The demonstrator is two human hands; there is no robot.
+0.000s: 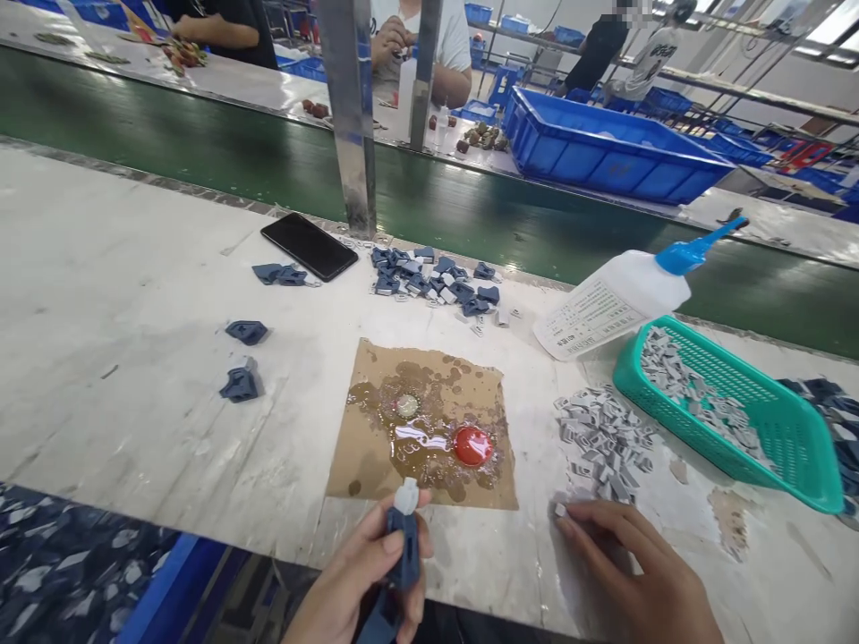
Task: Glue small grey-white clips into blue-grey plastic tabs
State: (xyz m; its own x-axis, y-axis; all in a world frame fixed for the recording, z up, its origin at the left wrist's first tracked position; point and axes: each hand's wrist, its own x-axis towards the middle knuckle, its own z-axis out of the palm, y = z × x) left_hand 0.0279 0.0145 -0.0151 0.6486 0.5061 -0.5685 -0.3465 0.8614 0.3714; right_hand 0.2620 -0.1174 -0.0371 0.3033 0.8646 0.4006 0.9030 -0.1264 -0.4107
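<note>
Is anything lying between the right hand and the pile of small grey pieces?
Nothing visible: the right hand rests flat on bare table, fingertips at one loose piece, just short of the grey pile.

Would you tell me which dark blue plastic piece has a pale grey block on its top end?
The dark blue plastic piece in the left hand; its grey block points toward the cardboard.
</note>
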